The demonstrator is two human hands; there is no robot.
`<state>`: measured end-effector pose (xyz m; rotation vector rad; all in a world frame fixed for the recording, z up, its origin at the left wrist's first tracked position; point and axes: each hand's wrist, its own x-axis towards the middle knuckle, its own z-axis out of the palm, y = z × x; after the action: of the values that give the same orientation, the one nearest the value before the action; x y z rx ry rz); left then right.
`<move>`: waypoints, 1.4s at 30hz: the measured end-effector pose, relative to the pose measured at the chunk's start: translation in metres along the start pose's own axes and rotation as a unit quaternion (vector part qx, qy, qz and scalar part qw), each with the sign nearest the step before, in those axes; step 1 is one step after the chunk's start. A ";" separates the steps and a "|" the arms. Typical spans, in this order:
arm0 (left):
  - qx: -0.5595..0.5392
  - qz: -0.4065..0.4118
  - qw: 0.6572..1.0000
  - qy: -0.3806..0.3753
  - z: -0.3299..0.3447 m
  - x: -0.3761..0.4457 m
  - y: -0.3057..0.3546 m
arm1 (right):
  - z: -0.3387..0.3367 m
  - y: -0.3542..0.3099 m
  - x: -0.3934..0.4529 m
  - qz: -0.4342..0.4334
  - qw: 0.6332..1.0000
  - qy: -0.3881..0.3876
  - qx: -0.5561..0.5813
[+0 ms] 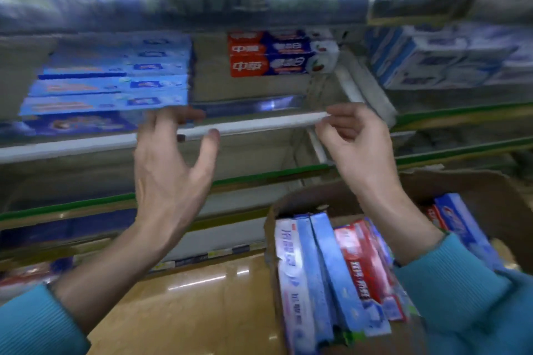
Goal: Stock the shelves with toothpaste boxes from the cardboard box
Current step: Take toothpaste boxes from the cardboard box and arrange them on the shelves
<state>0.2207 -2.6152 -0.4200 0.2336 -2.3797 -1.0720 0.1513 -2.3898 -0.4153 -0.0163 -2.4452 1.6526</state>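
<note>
A stack of light blue toothpaste boxes (109, 83) lies on the left of the middle shelf (72, 147). My left hand (167, 170) is raised with fingers spread, and its fingertips touch the stack's lower right corner. My right hand (354, 138) hovers at the right end of the shelf's white front rail with its fingers loosely curled and nothing in them. Down at the right, the open cardboard box (487, 190) holds several blue, white and red toothpaste boxes (331, 274) standing on end. The view is blurred by motion.
Red and blue toothpaste boxes (277, 55) are stacked at the shelf's back middle, with a bare gap in front of them. White and blue packs (450, 57) fill the neighbouring shelf at right. Lower green-edged shelves (66, 207) and a shiny tan floor (202, 297) lie below.
</note>
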 end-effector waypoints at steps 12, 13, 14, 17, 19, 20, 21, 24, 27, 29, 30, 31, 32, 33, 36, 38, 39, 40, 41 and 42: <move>-0.018 0.006 0.962 -0.272 0.188 -0.087 0.108 | -0.223 0.131 -0.027 0.150 0.977 0.090 -0.121; -0.017 -0.001 0.959 -0.283 0.200 -0.094 0.113 | -0.236 0.143 -0.031 0.167 0.973 0.092 -0.127; -0.015 -0.009 0.956 -0.293 0.212 -0.101 0.118 | -0.248 0.155 -0.034 0.183 0.970 0.093 -0.132; -0.009 -0.026 0.947 -0.319 0.241 -0.119 0.131 | -0.276 0.187 -0.043 0.217 0.960 0.096 -0.148; -0.005 -0.034 0.943 -0.330 0.259 -0.128 0.136 | -0.289 0.205 -0.048 0.234 0.956 0.090 -0.150; -0.002 -0.039 0.941 -0.336 0.267 -0.132 0.138 | -0.293 0.212 -0.049 0.242 0.955 0.085 -0.150; 0.002 -0.042 0.940 -0.339 0.274 -0.135 0.139 | -0.297 0.218 -0.051 0.250 0.953 0.081 -0.152; 0.010 -0.048 0.935 -0.351 0.291 -0.143 0.142 | -0.300 0.227 -0.054 0.264 0.946 0.066 -0.174; 0.011 -0.053 0.931 -0.362 0.303 -0.149 0.144 | -0.297 0.230 -0.055 0.280 0.931 0.015 -0.234; 0.014 -0.053 0.931 -0.361 0.309 -0.152 0.143 | -0.294 0.230 -0.055 0.288 0.918 -0.019 -0.271; 0.015 -0.054 0.931 -0.360 0.311 -0.153 0.144 | -0.292 0.229 -0.055 0.290 0.911 -0.032 -0.291; 0.015 -0.056 0.931 -0.361 0.312 -0.153 0.143 | -0.289 0.229 -0.054 0.290 0.902 -0.044 -0.318; 0.013 -0.059 0.930 -0.362 0.313 -0.153 0.143 | -0.286 0.229 -0.053 0.290 0.890 -0.056 -0.347; 0.011 -0.061 0.929 -0.364 0.313 -0.153 0.142 | -0.283 0.231 -0.053 0.290 0.878 -0.070 -0.375; 0.006 -0.064 0.929 -0.365 0.311 -0.151 0.138 | -0.273 0.234 -0.052 0.285 0.840 -0.101 -0.450; 0.006 -0.066 0.929 -0.363 0.309 -0.149 0.135 | -0.269 0.237 -0.053 0.267 0.822 -0.110 -0.490; 0.005 -0.066 0.930 -0.362 0.308 -0.148 0.133 | -0.268 0.238 -0.053 0.257 0.815 -0.112 -0.508; 0.004 -0.066 0.930 -0.363 0.306 -0.147 0.131 | -0.267 0.239 -0.053 0.251 0.809 -0.114 -0.519; 0.003 -0.067 0.930 -0.363 0.305 -0.146 0.129 | -0.266 0.240 -0.054 0.248 0.807 -0.112 -0.524; 0.002 -0.068 0.930 -0.362 0.302 -0.146 0.128 | -0.265 0.240 -0.053 0.250 0.806 -0.108 -0.525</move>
<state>0.1943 -2.2816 -0.5492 -0.0088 -3.0486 -1.3967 0.2237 -2.0614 -0.5490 -0.7005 -3.3779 0.1428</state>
